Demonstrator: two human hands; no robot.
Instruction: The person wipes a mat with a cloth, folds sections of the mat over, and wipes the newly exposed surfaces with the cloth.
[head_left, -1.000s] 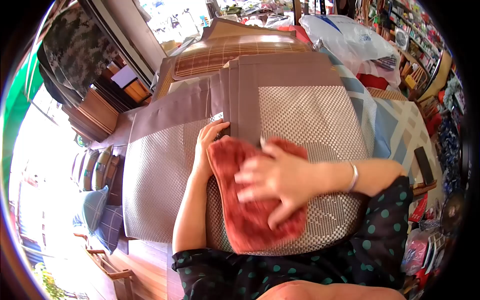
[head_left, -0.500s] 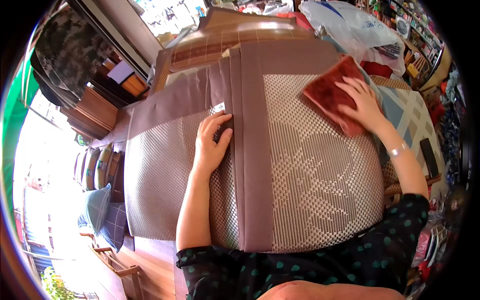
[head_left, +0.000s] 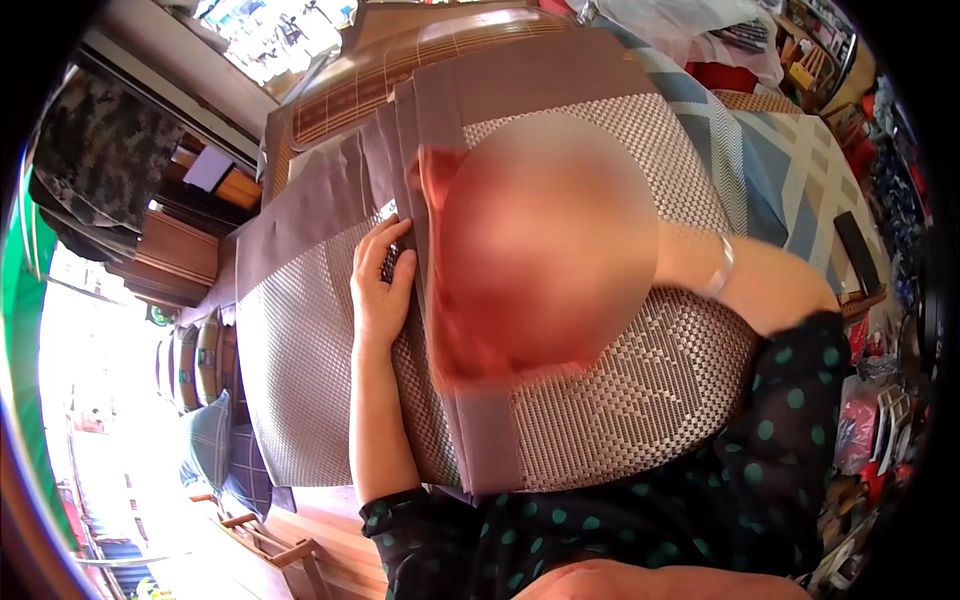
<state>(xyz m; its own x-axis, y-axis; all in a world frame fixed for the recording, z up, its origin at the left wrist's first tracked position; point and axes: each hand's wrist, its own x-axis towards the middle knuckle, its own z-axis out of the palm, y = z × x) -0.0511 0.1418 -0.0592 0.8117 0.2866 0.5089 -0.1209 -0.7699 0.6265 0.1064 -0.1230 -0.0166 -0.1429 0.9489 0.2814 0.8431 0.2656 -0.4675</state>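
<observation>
A woven mat with a brown fabric border lies spread in front of me, folded along a raised brown seam. My left hand rests on the mat just left of that seam, thumb and fingers apart. On the right half, a red plush cloth lies across the seam and weave. Over the cloth is my right hand, with a bracelet at the wrist. A round blurred patch covers this hand and much of the cloth, hiding the fingers.
Behind the mat lies another brown mat. Blue patterned fabric and a dark remote-like object are to the right. Cushions and a wooden chair stand left; a camouflage garment hangs at upper left.
My right hand and the red cloth have moved left across the mat, from its upper right to the seam. My left hand stays at the same part of the mat. The view has shifted slightly.
</observation>
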